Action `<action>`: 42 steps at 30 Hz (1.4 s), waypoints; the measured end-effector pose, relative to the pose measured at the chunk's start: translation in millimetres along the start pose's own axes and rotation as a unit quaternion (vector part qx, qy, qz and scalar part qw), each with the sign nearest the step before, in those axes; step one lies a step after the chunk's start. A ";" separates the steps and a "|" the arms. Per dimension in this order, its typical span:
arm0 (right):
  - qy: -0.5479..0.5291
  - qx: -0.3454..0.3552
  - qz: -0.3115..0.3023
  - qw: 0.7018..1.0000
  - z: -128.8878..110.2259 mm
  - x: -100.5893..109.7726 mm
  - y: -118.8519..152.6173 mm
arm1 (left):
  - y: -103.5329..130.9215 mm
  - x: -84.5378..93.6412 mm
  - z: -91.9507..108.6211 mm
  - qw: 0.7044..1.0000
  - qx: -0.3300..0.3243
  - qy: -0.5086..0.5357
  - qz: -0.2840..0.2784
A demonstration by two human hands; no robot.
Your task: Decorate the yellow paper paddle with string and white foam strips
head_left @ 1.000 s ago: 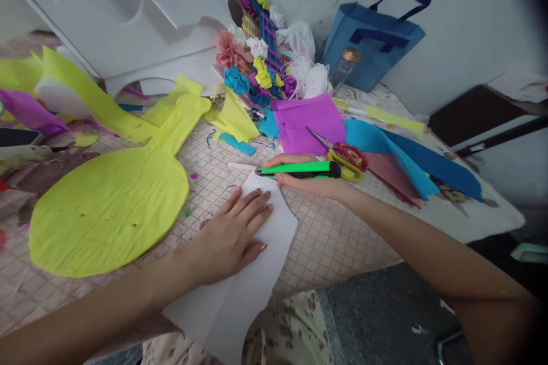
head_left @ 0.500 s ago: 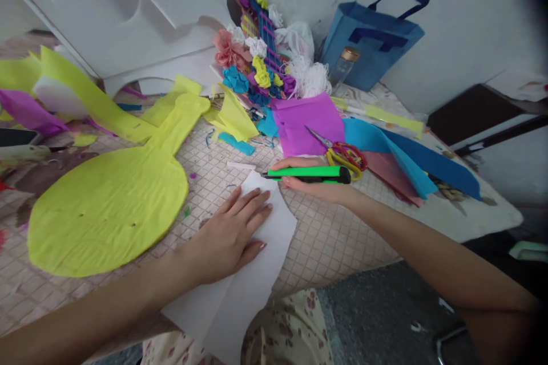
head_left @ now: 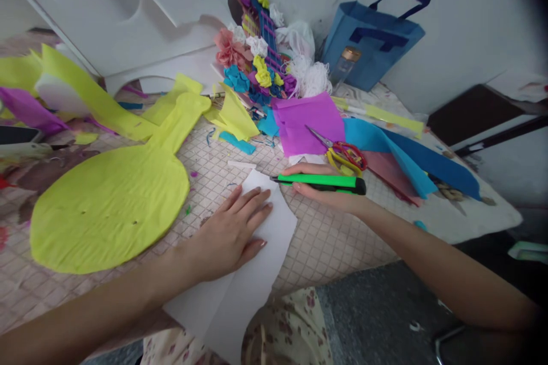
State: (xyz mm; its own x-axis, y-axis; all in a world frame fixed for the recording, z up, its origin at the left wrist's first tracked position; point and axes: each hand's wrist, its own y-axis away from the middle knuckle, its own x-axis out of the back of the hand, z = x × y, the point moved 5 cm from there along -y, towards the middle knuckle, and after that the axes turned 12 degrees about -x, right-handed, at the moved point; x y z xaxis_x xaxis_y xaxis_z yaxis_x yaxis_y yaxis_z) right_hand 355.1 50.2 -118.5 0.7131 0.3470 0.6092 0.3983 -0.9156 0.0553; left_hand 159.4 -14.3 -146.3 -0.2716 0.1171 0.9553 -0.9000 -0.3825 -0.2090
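My left hand [head_left: 235,228] lies flat with its fingers stretched out, pressing a white sheet [head_left: 261,279] against the table. The sheet has a curved right edge and hangs over the table's front edge. A green and black box cutter [head_left: 321,182] is in my right hand [head_left: 329,193], with its tip pointing left at the sheet's top right corner. Whether the tip touches the sheet I cannot tell. A thin white strip [head_left: 242,165] lies just beyond the sheet. Behind my right hand are scissors [head_left: 342,154] with red and yellow handles.
A yellow guitar-shaped piece [head_left: 111,205] lies at left. Purple paper [head_left: 308,120], blue paper strips [head_left: 428,154] and yellow scraps [head_left: 237,117] are spread around. At the back stand a flower-decorated guitar model [head_left: 261,51], a blue bag [head_left: 368,45] and white boards [head_left: 166,5].
My right hand has drawn the box cutter back to the right and slightly toward me, off the sheet's top corner. My left hand has stayed in place on the sheet.
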 end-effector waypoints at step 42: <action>-0.418 -0.148 0.234 0.865 42.1 13.5 17.0 | -89.1 11.5 1.4 0.977 -0.180 -0.115 -0.021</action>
State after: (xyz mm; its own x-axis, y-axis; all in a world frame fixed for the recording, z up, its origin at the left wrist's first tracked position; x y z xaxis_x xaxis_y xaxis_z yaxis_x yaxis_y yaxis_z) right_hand 395.8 47.9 -142.6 0.9736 -0.1639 -0.1590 -0.1245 -0.9647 0.2318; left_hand 237.0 19.9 -116.4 -0.1850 -0.0999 0.9776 -0.9815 -0.0301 -0.1888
